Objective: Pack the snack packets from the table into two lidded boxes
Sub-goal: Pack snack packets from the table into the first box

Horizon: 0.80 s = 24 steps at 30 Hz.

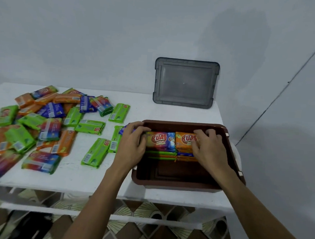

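A brown open box [176,183] stands on the white table at the right. Two stacks of snack packets lie against its far wall: a multicolour packet [161,141] tops the left stack, an orange packet [186,139] tops the right. My left hand [132,144] rests on the left end of the left stack, over the box's left rim. My right hand [209,147] presses on the right stack. The near half of the box floor is bare. Several loose green, orange and blue packets [49,123] lie scattered over the left of the table.
A grey lid [185,83] leans upright against the wall behind the box. The white table [94,180] has its front edge just before the box. A lower shelf and a patterned tiled floor show beneath. A wall corner runs down at the right.
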### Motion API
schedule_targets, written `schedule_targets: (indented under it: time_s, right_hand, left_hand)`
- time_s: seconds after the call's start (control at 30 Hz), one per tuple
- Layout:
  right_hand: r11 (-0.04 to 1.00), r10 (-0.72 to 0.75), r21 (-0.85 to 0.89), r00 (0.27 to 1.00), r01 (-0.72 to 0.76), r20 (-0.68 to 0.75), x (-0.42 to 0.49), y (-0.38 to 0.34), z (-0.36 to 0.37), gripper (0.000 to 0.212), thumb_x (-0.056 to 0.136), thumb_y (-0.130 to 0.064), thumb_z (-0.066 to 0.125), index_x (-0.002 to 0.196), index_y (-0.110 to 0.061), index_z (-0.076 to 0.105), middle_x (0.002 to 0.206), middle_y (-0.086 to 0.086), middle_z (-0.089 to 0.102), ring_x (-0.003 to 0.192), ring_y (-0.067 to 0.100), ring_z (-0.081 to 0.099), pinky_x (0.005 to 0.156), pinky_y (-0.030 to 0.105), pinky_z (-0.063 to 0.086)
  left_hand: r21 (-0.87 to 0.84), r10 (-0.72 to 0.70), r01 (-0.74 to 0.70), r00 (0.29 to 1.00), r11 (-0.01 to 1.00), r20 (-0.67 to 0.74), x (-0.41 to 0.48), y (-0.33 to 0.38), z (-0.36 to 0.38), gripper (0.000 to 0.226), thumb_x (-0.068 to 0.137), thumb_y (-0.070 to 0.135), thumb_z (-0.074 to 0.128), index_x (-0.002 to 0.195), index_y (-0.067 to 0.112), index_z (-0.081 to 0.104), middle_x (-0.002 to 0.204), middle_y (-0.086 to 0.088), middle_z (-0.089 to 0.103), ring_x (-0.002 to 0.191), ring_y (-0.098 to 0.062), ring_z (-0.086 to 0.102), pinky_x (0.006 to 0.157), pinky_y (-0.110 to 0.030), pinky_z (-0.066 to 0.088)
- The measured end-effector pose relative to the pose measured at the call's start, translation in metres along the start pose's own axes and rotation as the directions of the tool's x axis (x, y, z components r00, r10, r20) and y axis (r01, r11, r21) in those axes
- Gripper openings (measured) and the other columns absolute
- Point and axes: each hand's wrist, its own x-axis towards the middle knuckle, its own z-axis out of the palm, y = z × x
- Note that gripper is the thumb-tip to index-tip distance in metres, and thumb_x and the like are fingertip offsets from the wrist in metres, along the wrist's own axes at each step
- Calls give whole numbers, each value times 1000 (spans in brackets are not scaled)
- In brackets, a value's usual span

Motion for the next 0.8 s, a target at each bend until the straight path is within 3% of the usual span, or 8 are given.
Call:
schedule_targets:
  time_s: [0.1, 0.27, 0.43, 0.5, 0.63, 0.73, 0.8]
  right_hand:
    - [986, -88, 137, 996, 91, -27, -5, -34, -1, 39, 95, -34, 53, 132, -23, 54, 127, 6, 50, 113, 22, 47, 86, 30, 43]
    - [927, -302, 211, 951, 309, -66, -20, -111, 12, 37, 94, -31, 54, 130, -23, 56, 124, 5, 48, 107, 21, 48, 89, 35, 45]
    - [886, -439, 167, 899, 432, 3, -33, -197, 47, 38, 95, -33, 49, 133, -24, 50, 135, 10, 44, 115, 30, 50, 88, 42, 49]
    - [895, -437, 146, 893, 421, 104, -38, -228, 68, 41, 97, -35, 46, 137, -28, 44, 141, 11, 38, 119, 34, 50, 85, 44, 50]
    - [919, -391, 85, 869, 384, 303, -39, -271, 116, 44, 100, -40, 41, 143, -33, 36, 150, 16, 24, 121, 40, 47, 86, 46, 50]
    - [931, -330, -10, 852, 365, 407, -40, -287, 148, 44, 101, -44, 35, 144, -36, 34, 155, 22, 11, 130, 46, 36, 95, 49, 45]
    - [933, -296, -52, 844, 355, 448, -40, -291, 163, 44, 101, -46, 33, 143, -35, 36, 156, 25, 5, 134, 50, 26, 101, 52, 39]
  left_hand:
    - [-55, 23, -22, 1000, 998, 19, -13, -10, -15, 28, 93, 12, 46, 114, 14, 64, 123, -1, 52, 117, -9, 47, 96, -6, 31]
    - [47, -61, 60, 998, 997, 9, -41, -67, -52, 25, 91, 13, 52, 113, 18, 63, 116, 0, 58, 108, -17, 55, 89, -31, 47]
    - [276, -253, 255, 967, 927, -42, -71, -131, -115, 23, 87, 12, 62, 110, 15, 66, 114, -7, 61, 104, -28, 58, 79, -38, 49]
    - [378, -352, 347, 934, 858, -59, -82, -155, -139, 26, 87, 20, 64, 112, 15, 64, 117, -11, 59, 104, -32, 57, 77, -40, 49]
    - [569, -573, 481, 819, 667, -22, -99, -195, -172, 61, 81, 58, 62, 133, 28, 49, 144, -17, 36, 128, -41, 36, 98, -53, 37]
    - [546, -669, 549, 742, 633, 29, -104, -216, -188, 79, 77, 74, 54, 143, 35, 33, 156, -19, 15, 139, -43, 21, 106, -56, 29]
    - [545, -668, 549, 743, 633, 28, -104, -223, -195, 86, 76, 77, 51, 146, 32, 28, 153, -20, 23, 136, -42, 27, 105, -54, 31]
